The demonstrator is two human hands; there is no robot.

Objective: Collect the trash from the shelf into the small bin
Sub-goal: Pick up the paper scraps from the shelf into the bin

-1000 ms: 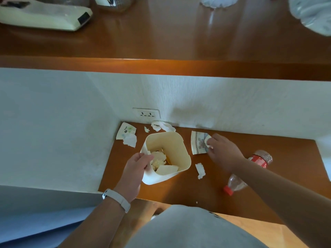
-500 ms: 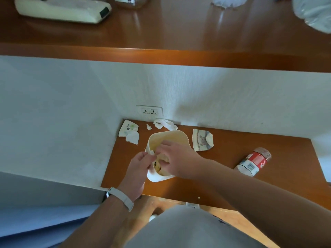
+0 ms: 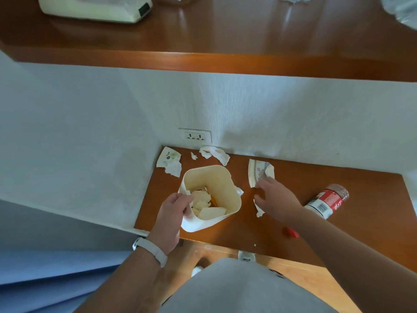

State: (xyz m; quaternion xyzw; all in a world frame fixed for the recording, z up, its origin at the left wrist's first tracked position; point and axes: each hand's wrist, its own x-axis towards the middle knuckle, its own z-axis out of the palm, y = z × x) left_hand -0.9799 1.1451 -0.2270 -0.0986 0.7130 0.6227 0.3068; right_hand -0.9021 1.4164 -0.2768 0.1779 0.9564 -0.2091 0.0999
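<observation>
A small cream bin [image 3: 220, 179] stands on the lower wooden shelf [image 3: 349, 240], with crumpled paper inside. My left hand [image 3: 170, 219] grips its near-left rim. Right of the bin my right hand [image 3: 276, 199] hovers with fingers apart, holding nothing, over a small white tissue scrap [image 3: 258, 210]. A patterned paper wrapper [image 3: 259, 171] lies just behind that hand. More torn tissue [image 3: 215, 154] and a printed wrapper [image 3: 168, 157] with a tissue piece [image 3: 173, 169] lie at the back left.
A plastic bottle [image 3: 327, 201] with a red label lies on its side at the right; its red cap [image 3: 292, 232] shows past my forearm. A wall socket [image 3: 195, 136] sits behind. An upper shelf [image 3: 225, 62] overhangs, carrying a cream device [image 3: 94, 9].
My right hand left the bin's mouth, where it dropped a tissue, and moved right to the scrap beside the bin. My left hand has stayed on the rim.
</observation>
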